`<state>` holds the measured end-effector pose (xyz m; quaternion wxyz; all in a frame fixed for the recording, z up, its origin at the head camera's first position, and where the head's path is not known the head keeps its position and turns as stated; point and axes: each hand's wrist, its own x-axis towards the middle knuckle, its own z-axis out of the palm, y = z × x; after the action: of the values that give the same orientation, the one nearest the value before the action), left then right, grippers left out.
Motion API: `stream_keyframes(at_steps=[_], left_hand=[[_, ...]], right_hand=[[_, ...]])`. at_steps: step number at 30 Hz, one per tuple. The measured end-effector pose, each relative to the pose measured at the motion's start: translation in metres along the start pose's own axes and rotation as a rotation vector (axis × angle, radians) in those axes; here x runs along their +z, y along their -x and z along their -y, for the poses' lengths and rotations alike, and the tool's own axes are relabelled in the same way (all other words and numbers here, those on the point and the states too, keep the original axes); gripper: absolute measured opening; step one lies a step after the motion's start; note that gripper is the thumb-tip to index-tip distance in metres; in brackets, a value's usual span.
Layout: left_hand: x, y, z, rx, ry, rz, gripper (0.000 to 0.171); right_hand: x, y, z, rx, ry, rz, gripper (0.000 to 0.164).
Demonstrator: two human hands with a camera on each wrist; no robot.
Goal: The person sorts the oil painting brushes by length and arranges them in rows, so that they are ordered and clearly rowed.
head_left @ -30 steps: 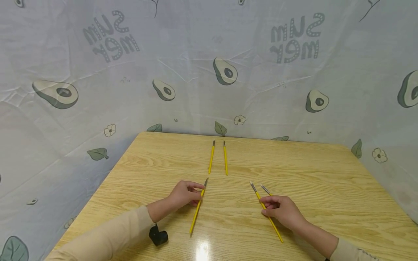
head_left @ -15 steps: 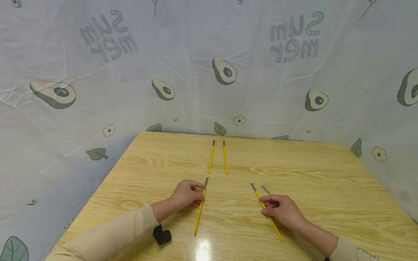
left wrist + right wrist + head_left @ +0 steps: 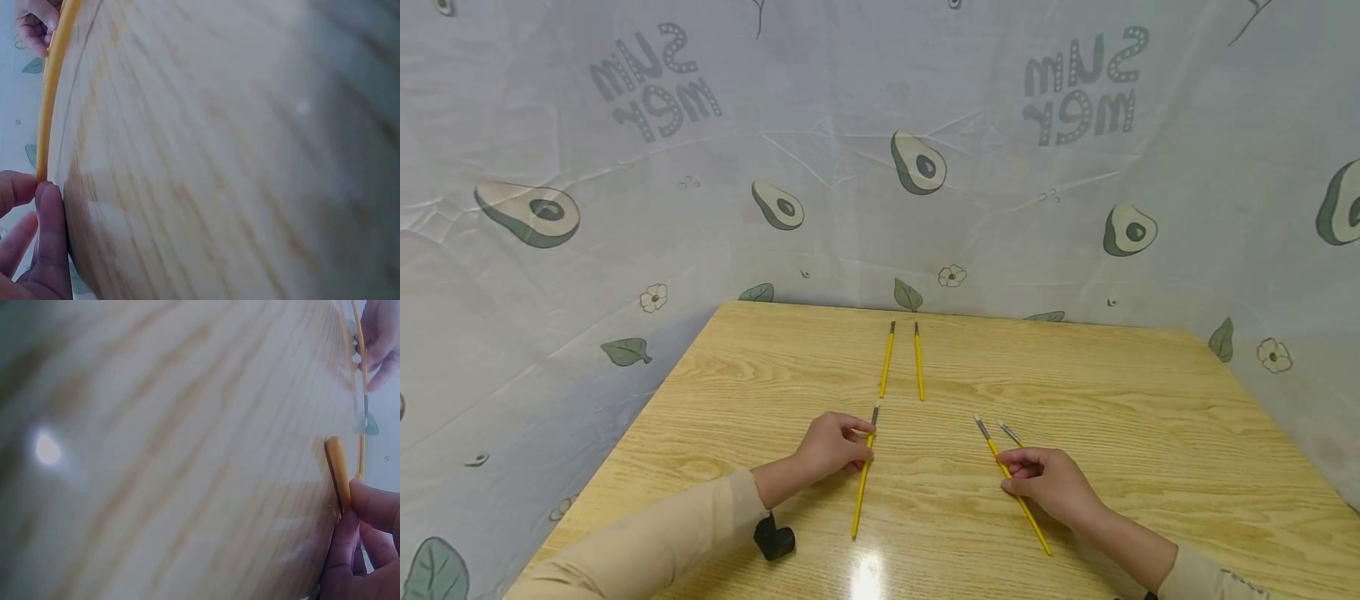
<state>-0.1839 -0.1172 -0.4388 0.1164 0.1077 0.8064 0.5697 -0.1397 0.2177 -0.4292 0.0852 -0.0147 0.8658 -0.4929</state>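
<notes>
My left hand (image 3: 832,446) pinches a yellow-handled paintbrush (image 3: 861,496) between thumb and fingers, its pale tip pointing away from me. Close up in the left wrist view, the same yellow handle (image 3: 51,100) rises from the fingertips. A second paintbrush (image 3: 1032,523) is pinched by my right hand (image 3: 1058,485), slanting with its bristles up and to the left. Beneath that hand lies another paintbrush (image 3: 1011,432); only its bristle end shows clearly from the head, the rest being covered. Whether the right fingers touch it I cannot tell.
Toward the back of the wooden table (image 3: 1075,375), two paintbrushes (image 3: 887,367) lie side by side, bristles away from me. A black device (image 3: 773,538) hangs at the left wrist. Behind the table's far edge stands a patterned curtain (image 3: 850,250).
My left hand has shifted slightly right, and its paintbrush has turned more upright, its handle end swinging right. The right hand and its paintbrush have stayed in place.
</notes>
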Motion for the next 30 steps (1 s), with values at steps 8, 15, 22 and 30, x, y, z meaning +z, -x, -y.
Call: stream_keyframes(at_steps=[8, 15, 22, 30], left_hand=[[0.0008, -0.0016, 0.0023, 0.008, -0.034, 0.006, 0.029], [0.0003, -0.0019, 0.0026, 0.020, -0.041, 0.007, 0.028], [-0.0006, -0.0018, 0.0043, 0.009, -0.029, 0.011, 0.029], [-0.0008, -0.0022, 0.0060, 0.002, -0.020, 0.005, 0.029]], right_hand=[[0.0005, 0.0002, -0.0016, -0.005, 0.021, -0.007, 0.032], [0.0020, -0.0011, -0.0013, -0.039, 0.121, -0.031, 0.031], [0.0030, 0.0008, 0.0037, -0.068, 0.171, -0.048, 0.029], [0.0045, 0.0025, 0.0041, -0.100, 0.183, -0.066, 0.026]])
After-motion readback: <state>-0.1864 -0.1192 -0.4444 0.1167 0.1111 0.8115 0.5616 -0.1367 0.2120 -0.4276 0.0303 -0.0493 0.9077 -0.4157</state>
